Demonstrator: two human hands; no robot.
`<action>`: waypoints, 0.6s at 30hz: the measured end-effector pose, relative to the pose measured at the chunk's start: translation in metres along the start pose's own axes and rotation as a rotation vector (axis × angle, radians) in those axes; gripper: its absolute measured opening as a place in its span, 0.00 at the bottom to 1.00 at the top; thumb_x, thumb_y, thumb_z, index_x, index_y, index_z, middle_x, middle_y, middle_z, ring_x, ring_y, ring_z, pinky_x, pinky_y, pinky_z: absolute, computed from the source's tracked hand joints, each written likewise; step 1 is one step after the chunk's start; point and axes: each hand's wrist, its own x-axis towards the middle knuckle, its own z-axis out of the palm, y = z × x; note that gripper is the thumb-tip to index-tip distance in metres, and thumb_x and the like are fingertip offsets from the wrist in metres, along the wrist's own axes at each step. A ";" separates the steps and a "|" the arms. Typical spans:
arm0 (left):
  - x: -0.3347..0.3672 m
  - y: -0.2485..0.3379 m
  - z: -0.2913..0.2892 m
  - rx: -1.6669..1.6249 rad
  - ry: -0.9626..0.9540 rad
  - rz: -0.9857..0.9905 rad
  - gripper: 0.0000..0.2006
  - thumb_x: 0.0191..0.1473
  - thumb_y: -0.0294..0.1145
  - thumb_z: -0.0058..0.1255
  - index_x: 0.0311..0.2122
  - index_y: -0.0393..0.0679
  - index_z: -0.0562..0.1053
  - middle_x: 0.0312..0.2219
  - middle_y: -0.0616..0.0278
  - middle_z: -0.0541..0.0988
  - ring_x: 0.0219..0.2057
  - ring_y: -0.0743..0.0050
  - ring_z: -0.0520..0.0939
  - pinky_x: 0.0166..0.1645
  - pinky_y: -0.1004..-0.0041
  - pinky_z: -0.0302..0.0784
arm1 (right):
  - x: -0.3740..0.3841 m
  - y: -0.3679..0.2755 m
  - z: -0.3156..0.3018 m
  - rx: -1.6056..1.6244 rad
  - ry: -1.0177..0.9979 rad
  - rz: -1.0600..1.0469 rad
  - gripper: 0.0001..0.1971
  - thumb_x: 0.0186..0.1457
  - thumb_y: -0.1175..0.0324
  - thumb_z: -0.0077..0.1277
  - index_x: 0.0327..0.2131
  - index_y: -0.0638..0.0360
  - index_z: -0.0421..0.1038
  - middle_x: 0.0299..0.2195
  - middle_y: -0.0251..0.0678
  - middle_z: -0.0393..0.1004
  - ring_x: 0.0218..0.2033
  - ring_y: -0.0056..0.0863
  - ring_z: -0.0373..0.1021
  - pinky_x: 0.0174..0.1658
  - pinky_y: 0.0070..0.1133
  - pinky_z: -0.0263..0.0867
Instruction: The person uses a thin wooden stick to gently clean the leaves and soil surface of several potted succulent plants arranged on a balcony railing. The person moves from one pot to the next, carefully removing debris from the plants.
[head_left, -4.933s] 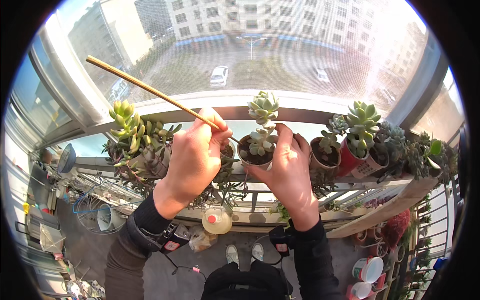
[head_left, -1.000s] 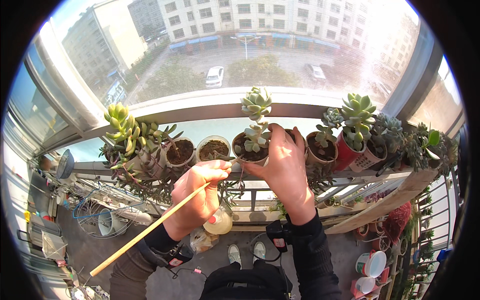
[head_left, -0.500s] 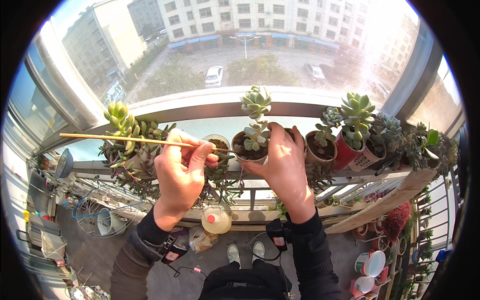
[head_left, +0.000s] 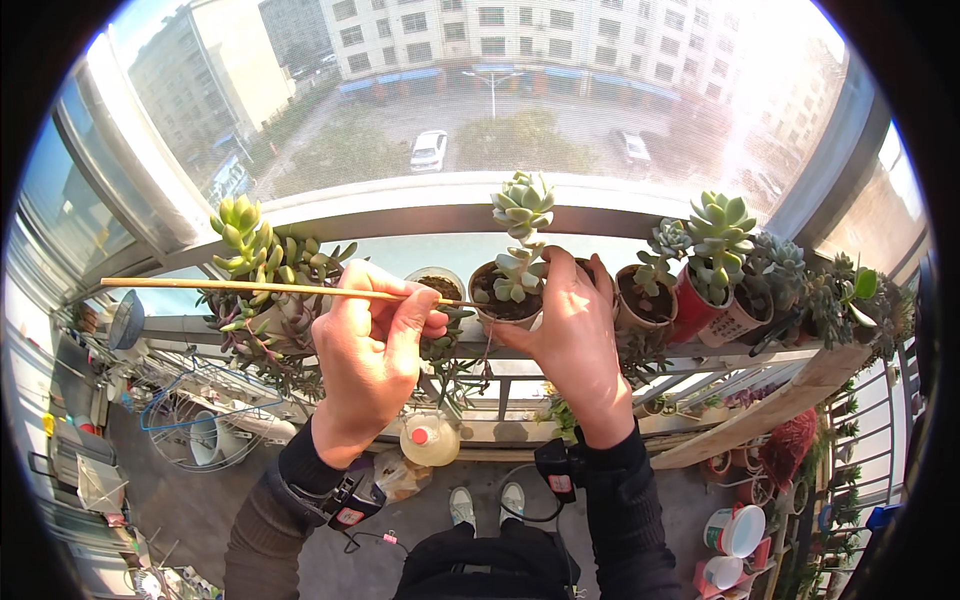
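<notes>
Your left hand (head_left: 370, 345) pinches a long stick (head_left: 240, 287) between thumb and fingers, and your right hand (head_left: 580, 335) is clasped around the right side of a small round pot (head_left: 492, 317), its thumb across the front. The stick is slender, straight and yellowish brown, darker toward the tip, and it lies nearly level, its far end at the pot's left rim (whether it touches the soil, you cannot tell from here). The pot is tan, filled with dark soil, and stands in the row beneath the window frame (head_left: 440, 220). Its succulent (head_left: 523, 205) rises in two tiers: a plump, pale grey-green rosette on top, and a looser cluster of thick leaves below, close to the soil. As for writing, a white pot (head_left: 727, 330) farther right, just beside a red pot (head_left: 692, 312), carries dark printed characters, and the white bucket (head_left: 740, 532) on your lower right bears a coloured label. Red-and-white stickers mark the black devices (head_left: 553, 460) at your wrists.
</notes>
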 end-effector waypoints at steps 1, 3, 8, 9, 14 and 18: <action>0.000 -0.001 0.000 -0.043 0.018 0.008 0.07 0.61 0.22 0.55 0.33 0.37 0.67 0.23 0.59 0.82 0.26 0.75 0.86 0.30 0.77 0.81 | 0.000 0.001 0.000 -0.006 -0.010 0.002 0.41 0.35 0.61 0.74 0.50 0.72 0.64 0.39 0.51 0.78 0.46 0.46 0.74 0.65 0.44 0.52; 0.000 -0.002 -0.001 -0.034 0.013 0.024 0.07 0.61 0.22 0.54 0.33 0.37 0.68 0.23 0.59 0.82 0.27 0.75 0.86 0.30 0.77 0.81 | 0.000 0.002 0.002 -0.010 -0.019 0.003 0.43 0.35 0.59 0.75 0.52 0.71 0.63 0.42 0.52 0.78 0.46 0.46 0.75 0.65 0.45 0.52; 0.008 -0.004 -0.004 0.023 -0.014 0.047 0.06 0.61 0.22 0.54 0.33 0.37 0.68 0.22 0.60 0.81 0.25 0.76 0.85 0.29 0.77 0.80 | 0.000 0.003 0.002 -0.012 -0.007 -0.002 0.43 0.36 0.59 0.74 0.53 0.71 0.63 0.42 0.52 0.78 0.46 0.46 0.74 0.65 0.44 0.52; 0.010 -0.004 -0.004 -0.021 0.000 0.049 0.06 0.61 0.22 0.54 0.33 0.38 0.68 0.22 0.60 0.81 0.25 0.76 0.85 0.29 0.76 0.80 | 0.000 0.003 0.002 -0.013 -0.018 0.010 0.43 0.36 0.59 0.74 0.53 0.71 0.63 0.42 0.51 0.78 0.46 0.46 0.74 0.65 0.44 0.51; 0.017 -0.007 -0.004 0.023 -0.020 0.058 0.06 0.61 0.21 0.53 0.33 0.38 0.68 0.22 0.60 0.81 0.26 0.75 0.86 0.30 0.76 0.80 | -0.001 0.001 0.001 -0.031 -0.024 0.003 0.43 0.36 0.58 0.74 0.53 0.71 0.62 0.42 0.50 0.78 0.47 0.46 0.73 0.66 0.42 0.50; 0.020 -0.010 -0.005 0.009 0.014 0.055 0.06 0.61 0.20 0.53 0.33 0.38 0.68 0.22 0.60 0.81 0.26 0.73 0.86 0.29 0.75 0.80 | -0.001 0.001 0.001 -0.031 -0.027 0.000 0.43 0.36 0.59 0.74 0.52 0.71 0.62 0.40 0.49 0.78 0.47 0.46 0.73 0.65 0.41 0.50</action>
